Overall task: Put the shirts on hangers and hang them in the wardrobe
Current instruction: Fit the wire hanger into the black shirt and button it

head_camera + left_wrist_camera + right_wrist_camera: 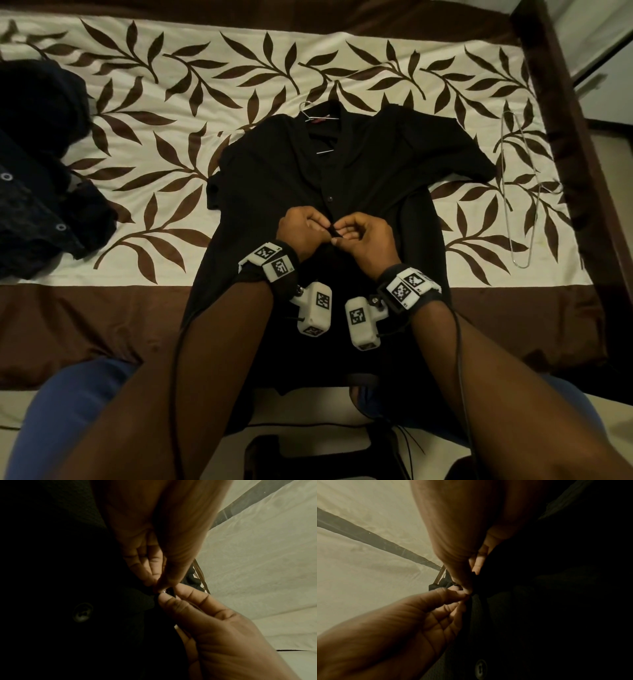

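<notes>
A black button-up shirt (376, 171) lies face up on the bed with a wire hanger (310, 114) inside its collar, hook pointing away from me. My left hand (323, 224) and right hand (340, 231) meet at the shirt's front placket, just below a fastened button (330, 198). Each pinches the placket edge between thumb and fingertips. In the left wrist view my left hand (159, 586) and right hand (169, 596) meet on a small fold of the shirt (51, 561). The right wrist view shows my right hand (467, 588) and left hand (462, 596) in the same pinch.
A spare wire hanger (521, 266) lies on the leaf-patterned bedcover (171, 137) to the right of the shirt. A heap of dark clothes (41, 178) sits at the left edge. The dark wooden bed frame (555, 102) runs along the right side.
</notes>
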Demonstrator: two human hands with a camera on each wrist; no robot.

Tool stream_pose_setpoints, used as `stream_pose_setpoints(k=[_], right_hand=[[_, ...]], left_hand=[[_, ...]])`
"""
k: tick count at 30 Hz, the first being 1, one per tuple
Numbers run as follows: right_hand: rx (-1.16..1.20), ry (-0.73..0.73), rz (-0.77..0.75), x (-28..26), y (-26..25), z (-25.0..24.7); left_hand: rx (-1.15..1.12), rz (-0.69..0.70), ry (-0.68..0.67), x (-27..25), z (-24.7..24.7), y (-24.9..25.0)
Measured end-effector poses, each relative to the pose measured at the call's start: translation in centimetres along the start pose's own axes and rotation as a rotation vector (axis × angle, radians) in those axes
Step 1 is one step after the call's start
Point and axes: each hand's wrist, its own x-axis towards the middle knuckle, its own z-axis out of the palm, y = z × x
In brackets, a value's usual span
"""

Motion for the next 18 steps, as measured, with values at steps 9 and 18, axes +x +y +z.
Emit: stream_pose_setpoints(k=[9, 18], right_hand=[[-0.220, 0.067, -0.198, -0.50, 0.27, 0.25], [-0.391, 0.106, -0.342, -0.58, 0.06, 0.25]], left_hand=[[-0.099, -0.034, -0.103, 0.23, -0.33, 0.36], [-0.174, -0.071, -0.060, -0.34, -0.04, 0.80]])
